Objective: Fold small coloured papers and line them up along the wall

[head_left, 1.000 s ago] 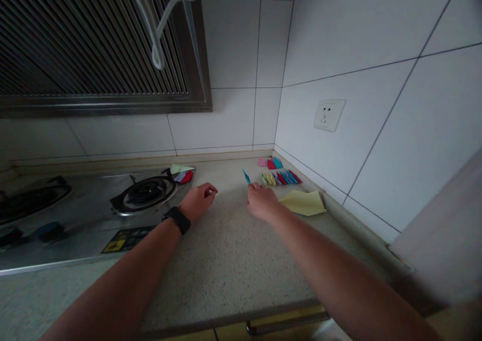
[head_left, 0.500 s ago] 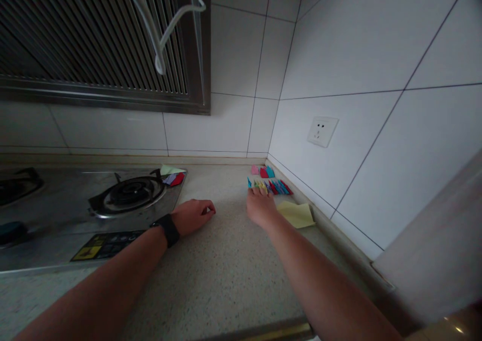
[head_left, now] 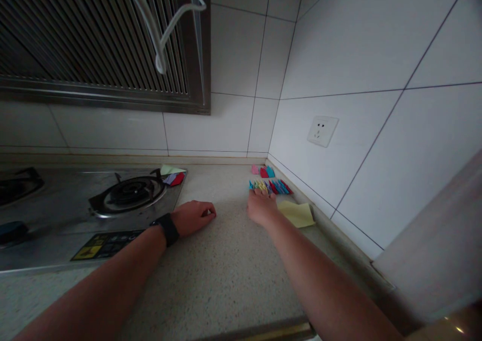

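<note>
My right hand (head_left: pixel 260 206) reaches to the left end of a row of small folded-paper pieces (head_left: pixel 278 187) in several colours. Its fingers are bent together at the blue folded-paper piece (head_left: pixel 251 185), which stands against the row; the fingertips are partly hidden. My left hand (head_left: pixel 194 217), with a black watch on the wrist, rests on the counter (head_left: pixel 226 270), its fingers curled in and nothing seen in them. Behind the row lie a pink folded piece (head_left: pixel 255 169), a red one (head_left: pixel 263 173) and a blue one (head_left: pixel 270 171).
A yellow paper sheet (head_left: pixel 297 214) lies right of my right hand. On the left is a gas stove (head_left: pixel 64 190), with pale green paper (head_left: pixel 171 169) and red paper (head_left: pixel 176 179) at its corner. A range hood (head_left: pixel 113 100) hangs above. The tiled wall holds a socket (head_left: pixel 323 131).
My right hand has shifted slightly, and the blue folded-paper piece has moved a little right, closer against the row. My left hand has stayed nearly still.
</note>
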Tool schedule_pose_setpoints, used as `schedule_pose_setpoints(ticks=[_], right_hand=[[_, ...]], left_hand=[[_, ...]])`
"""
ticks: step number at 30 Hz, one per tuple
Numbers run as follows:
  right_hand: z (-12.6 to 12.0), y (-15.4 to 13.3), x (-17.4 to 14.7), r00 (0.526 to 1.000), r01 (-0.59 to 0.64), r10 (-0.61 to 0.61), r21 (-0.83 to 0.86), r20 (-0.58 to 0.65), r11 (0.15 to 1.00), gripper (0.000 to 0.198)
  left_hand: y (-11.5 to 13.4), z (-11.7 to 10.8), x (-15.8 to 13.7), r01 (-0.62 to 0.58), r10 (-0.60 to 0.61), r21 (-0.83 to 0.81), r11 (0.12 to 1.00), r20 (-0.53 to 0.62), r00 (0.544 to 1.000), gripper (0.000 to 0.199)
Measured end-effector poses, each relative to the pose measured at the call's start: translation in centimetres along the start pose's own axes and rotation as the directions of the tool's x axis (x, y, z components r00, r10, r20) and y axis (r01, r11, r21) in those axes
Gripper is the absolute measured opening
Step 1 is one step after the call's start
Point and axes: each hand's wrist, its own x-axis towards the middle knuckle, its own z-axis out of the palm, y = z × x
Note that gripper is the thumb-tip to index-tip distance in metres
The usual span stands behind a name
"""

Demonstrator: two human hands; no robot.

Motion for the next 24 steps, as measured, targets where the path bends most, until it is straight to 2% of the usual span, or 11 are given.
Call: schedule_pose_setpoints(ticks=[7, 16, 24], right_hand=[[-0.29, 0.02, -0.11, 1.0, 0.009, -0.009, 0.006, 0.03, 1.0, 0.034], [-0.07, 0.23, 0.08, 1.0, 0.001, -0.001, 0.007, 0.009, 1.0, 0.034], [0.37, 0.5, 0.43, 1.0, -0.012, 0.012, 0.009, 0.026, 1.0, 0.041]], left_hand=[[-0.32, -0.05, 0.01, -0.027, 0.027, -0.008, 1.0, 0.023, 0.999, 0.028], [-0.41, 0.01, -0.06, -0.035, 0.035, 0.015, 0.999, 0.042, 0.999, 0.026], [-0.41, -0.14, -0.06, -0.037, 0.038, -0.01, 0.999, 0.059, 0.998, 0.027]])
